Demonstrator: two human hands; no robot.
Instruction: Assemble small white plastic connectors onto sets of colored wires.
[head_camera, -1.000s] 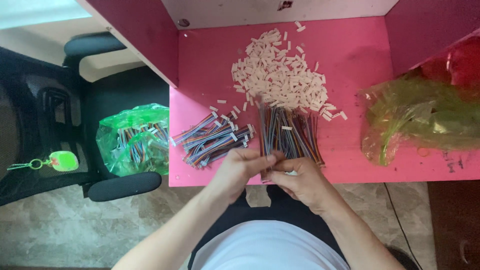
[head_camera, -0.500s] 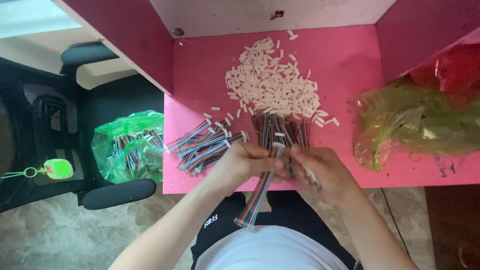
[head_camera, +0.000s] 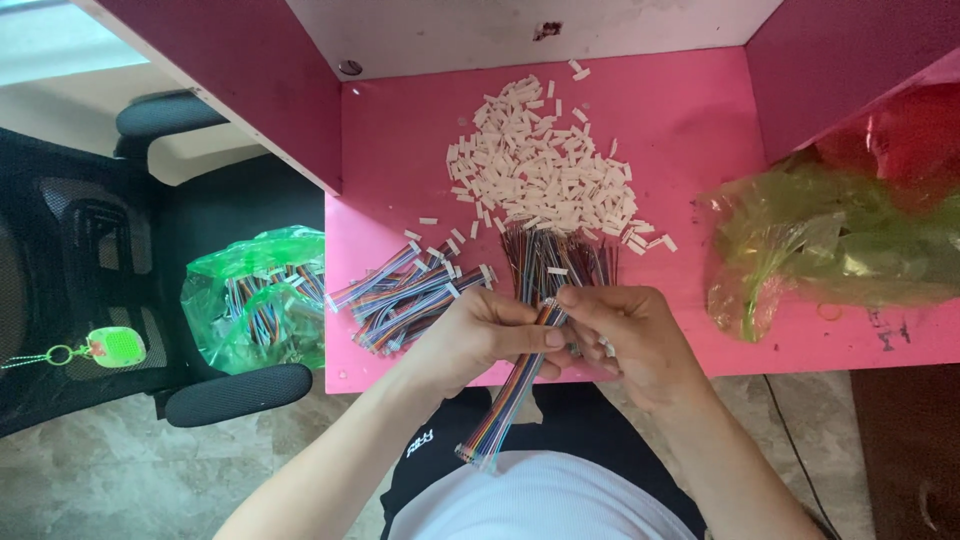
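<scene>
Right now my left hand (head_camera: 480, 335) & right hand (head_camera: 625, 335) both pinch a flat rainbow-coloured ribbon cable (head_camera: 510, 395) at its top end, over the pink desk (head_camera: 700, 130) edge. Prob a small white plastic connector's (head_camera: 540, 180) at my fingertips, can't tell. Loose grip could bend wires or drop it.

— Where do the two hands sit?

— Together near the middle. The left hand (head_camera: 485, 335) comes in from seven o'clock on a bare forearm, the right hand (head_camera: 625, 340) from five o'clock.

— How are they posed?

— Left is curled, knuckles up, thumb and fingers pinched toward three o'clock. Right has its fingers bent, tips pointing to nine o'clock, meeting the left's fingertips. Both are closed in a pinch, touching each other.
</scene>
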